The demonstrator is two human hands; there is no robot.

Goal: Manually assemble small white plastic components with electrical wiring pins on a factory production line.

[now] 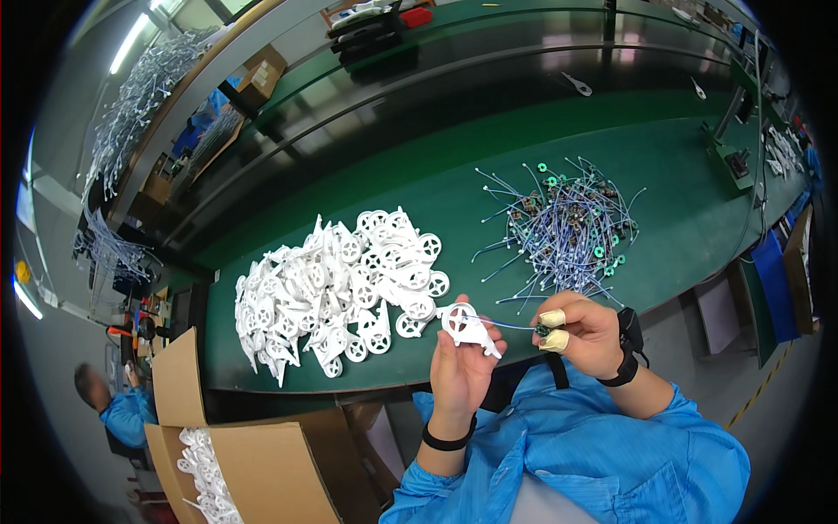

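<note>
My left hand (460,375) grips a white plastic part (467,328) with a spoked round end and a tapering arm. To its right, my right hand (583,335), with pale finger cots on thumb and forefinger, pinches a small green circuit board (542,331). From that board a thin blue wire (513,326) runs left to the white part; whether it is fixed there I cannot tell. A heap of similar white plastic parts (340,288) lies left of my hands. Beyond my right hand spreads a pile of blue wires with small boards (567,223).
The green table (419,192) reaches under both piles. An open cardboard box (271,467) with more white parts stands at lower left. Bundles of wires (148,96) lie on the upper-left shelf. A green metal fixture (727,162) stands at far right. Another person (122,410) is at far left.
</note>
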